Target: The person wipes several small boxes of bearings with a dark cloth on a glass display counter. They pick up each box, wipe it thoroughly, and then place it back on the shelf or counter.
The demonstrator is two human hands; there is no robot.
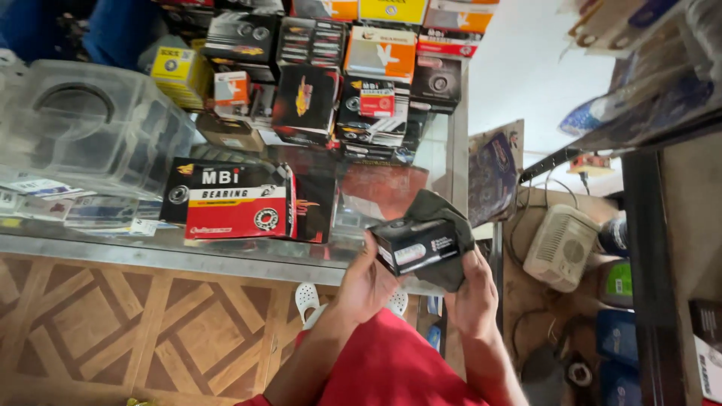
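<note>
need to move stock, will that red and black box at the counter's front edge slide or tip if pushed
The red and black box lies flat and wide, so tipping seems unlikely. It rests on the smooth glass counter, so it would probably slide easily. It looks like stiff cardboard.

small black box (pixel 416 246) | white label on side, tilted | resting in dark grey cloth (pixel 444 218) | above glass counter edge
</note>
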